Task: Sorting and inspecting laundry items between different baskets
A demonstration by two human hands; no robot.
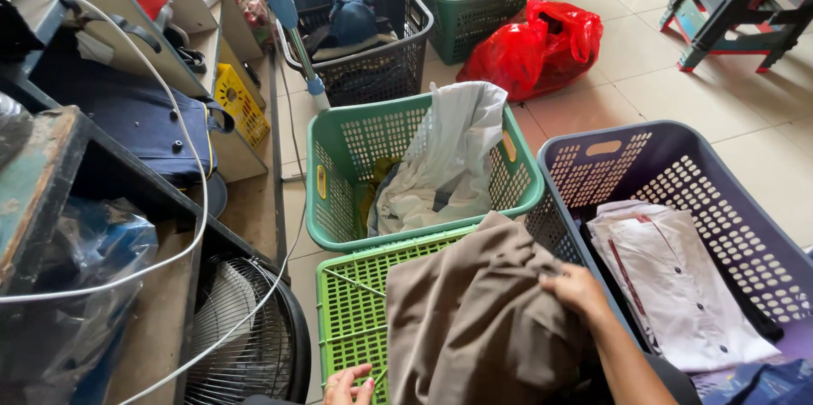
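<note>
A brown garment [474,320] lies bunched over the light green basket [351,307] in front of me. My right hand [576,288] grips a fold of this brown cloth near its right edge. At the bottom edge of the view, my left hand [347,386] rests with fingers apart on the light green basket's slats, beside the garment and holding nothing. To the right, a purple basket [677,168] holds a folded white shirt [677,286].
A darker green basket [339,176] with a pale shirt [449,151] draped over its rim stands just beyond. Farther back are a black basket [381,66], another green basket [500,7] and a red plastic bag [533,49]. A floor fan [246,337] and shelves stand left.
</note>
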